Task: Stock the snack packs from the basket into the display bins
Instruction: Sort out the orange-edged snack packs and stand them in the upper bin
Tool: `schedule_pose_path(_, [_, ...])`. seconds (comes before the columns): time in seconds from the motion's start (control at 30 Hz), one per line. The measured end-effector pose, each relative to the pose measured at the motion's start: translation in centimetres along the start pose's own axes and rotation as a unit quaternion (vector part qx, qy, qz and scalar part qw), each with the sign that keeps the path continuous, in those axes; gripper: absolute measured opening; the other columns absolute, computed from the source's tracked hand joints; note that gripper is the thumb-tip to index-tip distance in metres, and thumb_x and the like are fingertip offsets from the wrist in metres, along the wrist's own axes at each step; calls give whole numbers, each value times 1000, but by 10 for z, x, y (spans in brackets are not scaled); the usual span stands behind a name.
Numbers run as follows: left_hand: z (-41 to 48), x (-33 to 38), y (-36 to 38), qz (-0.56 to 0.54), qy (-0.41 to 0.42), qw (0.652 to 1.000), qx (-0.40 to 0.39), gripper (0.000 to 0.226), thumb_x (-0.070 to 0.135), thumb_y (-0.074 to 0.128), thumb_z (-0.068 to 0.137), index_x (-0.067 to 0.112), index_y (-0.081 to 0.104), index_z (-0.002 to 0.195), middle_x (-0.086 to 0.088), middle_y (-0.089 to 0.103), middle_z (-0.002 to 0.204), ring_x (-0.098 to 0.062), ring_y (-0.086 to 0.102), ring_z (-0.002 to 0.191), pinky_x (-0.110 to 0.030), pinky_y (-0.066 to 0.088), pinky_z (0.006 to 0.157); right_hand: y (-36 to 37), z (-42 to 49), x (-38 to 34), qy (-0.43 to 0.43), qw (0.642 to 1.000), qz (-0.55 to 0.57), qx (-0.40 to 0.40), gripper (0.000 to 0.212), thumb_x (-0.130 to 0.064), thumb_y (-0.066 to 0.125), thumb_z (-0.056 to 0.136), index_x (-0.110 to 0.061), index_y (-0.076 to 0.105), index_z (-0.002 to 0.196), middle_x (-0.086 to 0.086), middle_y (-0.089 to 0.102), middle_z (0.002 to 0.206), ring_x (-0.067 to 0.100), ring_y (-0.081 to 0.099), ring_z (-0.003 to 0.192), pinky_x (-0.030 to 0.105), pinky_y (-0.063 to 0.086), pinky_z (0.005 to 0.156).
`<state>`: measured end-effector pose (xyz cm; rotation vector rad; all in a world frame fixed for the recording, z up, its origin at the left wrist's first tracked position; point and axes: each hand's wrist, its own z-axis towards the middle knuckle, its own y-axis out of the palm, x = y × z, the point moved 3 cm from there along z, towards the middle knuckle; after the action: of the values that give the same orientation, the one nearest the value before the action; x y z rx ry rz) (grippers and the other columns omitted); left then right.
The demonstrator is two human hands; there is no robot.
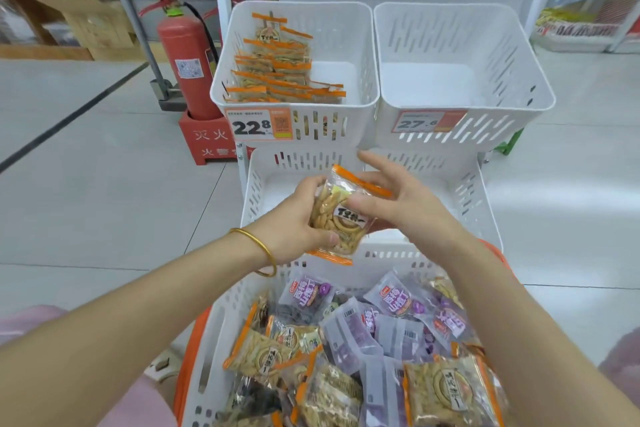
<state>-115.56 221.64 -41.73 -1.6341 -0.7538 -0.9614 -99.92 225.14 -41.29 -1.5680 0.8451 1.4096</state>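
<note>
My left hand (294,222) grips an orange-edged clear snack pack (341,218) from its left side, above the lower white bin (252,198). My right hand (398,204) touches the pack's right side with thumb on its front and fingers spread behind. The upper left bin (367,55) holds a stacked row of orange-edged packs (277,69). The upper right bin (519,55) holds nothing. Below my arms, the white basket (214,329) is full of orange-edged packs (259,354) and purple packs (394,298).
A red fire extinguisher (187,62) stands in a red floor stand left of the bins. Price tags (258,125) hang on the upper bins' fronts. Wooden shelving lines the back left; a white rack with goods (581,28) is at the right. Grey floor surrounds the stand.
</note>
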Motion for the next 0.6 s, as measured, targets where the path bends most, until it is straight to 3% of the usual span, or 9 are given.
schedule_pose_path(0.07, [14,10,-9,24,17,1000,-2,84,3,67,83,22,13,145,3,58,112,-7,62,94,-19,53,79,-8,18,-17,23,996,-53,-73,61,-11,73,78,-25,49,132,-2,66,111,17,70,87,39,60,71])
schedule_pose_path(0.17, [36,22,-26,26,39,998,45,92,6,71,80,25,10,147,-5,58,118,-16,62,100,-33,53,87,-19,45,-41,15,991,-82,-100,34,-3,71,79,-18,63,108,2,70,86,17,68,71,34,58,64])
schedule_pose_path(0.23, [50,30,-40,27,70,991,109,94,10,75,77,22,14,146,-3,54,121,-14,58,103,-28,48,90,-28,62,-61,-17,993,-96,-61,24,0,71,78,-18,64,94,1,66,74,12,64,61,30,56,57])
schedule_pose_path(0.3, [64,38,-58,111,122,964,208,95,18,80,73,16,20,146,-2,46,127,-14,46,116,-21,37,95,-41,82,-85,-72,992,-99,25,23,0,72,77,-19,63,88,4,62,74,8,60,55,28,55,53])
schedule_pose_path(0.37, [75,39,-76,260,149,913,277,94,31,79,72,16,24,146,-4,37,142,-20,30,132,-27,24,108,-52,109,-107,-141,976,-117,120,25,-4,72,76,-24,61,84,3,61,76,11,62,61,33,56,56])
schedule_pose_path(0.43, [85,28,-87,381,121,875,273,93,41,75,74,17,22,147,-7,25,151,-24,14,141,-36,11,117,-54,141,-120,-194,941,-211,182,21,-15,70,71,-29,60,82,-3,60,79,22,64,78,39,55,68])
schedule_pose_path(0.5, [92,11,-91,450,55,858,241,94,49,68,78,21,14,149,-8,8,157,-26,-2,145,-45,2,118,-47,174,-123,-188,891,-361,200,25,-20,67,74,-30,63,97,-5,61,89,25,61,96,35,48,75])
schedule_pose_path(0.6, [98,-4,-91,505,17,836,214,96,52,63,80,26,3,150,-8,-4,158,-28,-10,145,-46,-8,116,-31,216,-106,-131,825,-522,171,31,-15,59,83,-27,61,111,-1,62,113,25,56,108,29,39,73])
